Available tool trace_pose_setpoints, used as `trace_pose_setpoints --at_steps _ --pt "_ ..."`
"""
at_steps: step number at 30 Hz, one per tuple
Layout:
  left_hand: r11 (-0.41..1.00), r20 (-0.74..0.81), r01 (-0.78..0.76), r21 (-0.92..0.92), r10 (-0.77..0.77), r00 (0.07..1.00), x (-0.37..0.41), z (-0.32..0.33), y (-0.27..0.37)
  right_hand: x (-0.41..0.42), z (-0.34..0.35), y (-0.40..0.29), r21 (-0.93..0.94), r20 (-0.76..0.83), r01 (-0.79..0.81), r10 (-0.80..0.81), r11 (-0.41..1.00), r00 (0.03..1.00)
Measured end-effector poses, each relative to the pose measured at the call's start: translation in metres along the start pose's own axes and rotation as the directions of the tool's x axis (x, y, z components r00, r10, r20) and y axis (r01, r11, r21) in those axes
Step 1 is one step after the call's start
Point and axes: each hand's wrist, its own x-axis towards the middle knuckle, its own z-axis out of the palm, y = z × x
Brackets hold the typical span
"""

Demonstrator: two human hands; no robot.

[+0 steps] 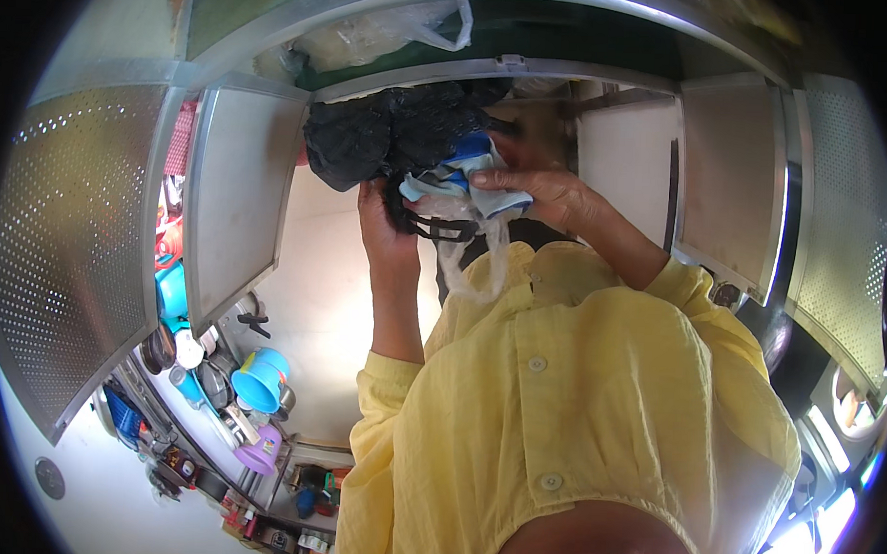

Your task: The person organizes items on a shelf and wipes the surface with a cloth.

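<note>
My left hand [381,210] is under the lower left part of a black plastic bag [412,126], its fingers partly hidden behind it. My right hand [538,185] grips a light-blue and dark-blue cloth [483,177], thumb on top, at the bag's right side. A clear plastic bag [481,256] with loop handles hangs below the cloth, in front of my yellow shirt. Black loop handles [445,228] of the black bag hang between my two hands.
Metal cabinet doors stand open at left [245,189] and right [733,177]. Another clear plastic bag [378,37] lies on the shelf above. At lower left are a blue bucket [258,382], a purple container [260,450] and kitchenware on racks.
</note>
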Motion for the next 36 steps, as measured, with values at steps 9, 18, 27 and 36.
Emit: trace_pose_setpoints --at_steps 9,18,27,36 --pt "0.998 0.018 0.043 0.041 -0.044 0.999 0.004 0.003 -0.028 -0.023 -0.056 -0.008 0.17 -0.143 -0.088 0.113 0.982 0.983" --pt "0.961 0.323 0.142 -0.237 -0.06 0.944 -0.022 -0.001 -0.022 -0.061 -0.056 -0.028 -0.107 0.238 0.029 -0.003 0.994 0.971" --pt "0.944 0.323 0.079 -0.32 0.03 0.946 -0.037 -0.033 -0.045 -0.097 -0.002 -0.015 -0.779 0.1 0.195 -0.19 0.595 0.977" --pt "0.96 0.367 -0.256 0.115 0.198 0.909 -0.073 0.007 0.003 -0.114 -0.002 0.002 0.113 -0.021 0.14 -0.138 0.984 0.99"
